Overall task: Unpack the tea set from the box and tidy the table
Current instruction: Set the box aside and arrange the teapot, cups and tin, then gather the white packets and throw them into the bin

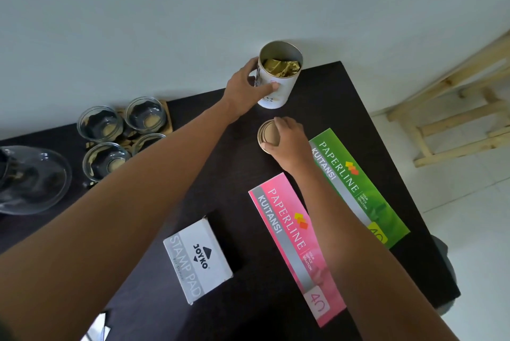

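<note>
So the person's left hand [245, 86] has its fingers wrapped around an open white canister [278, 75] at the far edge of the dark table [234, 175], with crumpled gold foil showing inside. The right hand [287, 139] is gripping a round tan lid [268, 135] sitting just near of the canister. Over on the far left, four clear glass cups [100, 124] sit clustered on a wooden tray [168, 117], with a glass teapot [30, 177] beside them. Pink booklet [292, 244] and green booklet [358, 186] lie on the right, stamp pad box [197, 257] near.

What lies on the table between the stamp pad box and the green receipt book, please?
In the head view, the pink receipt book lies between the stamp pad box and green receipt book.
</note>
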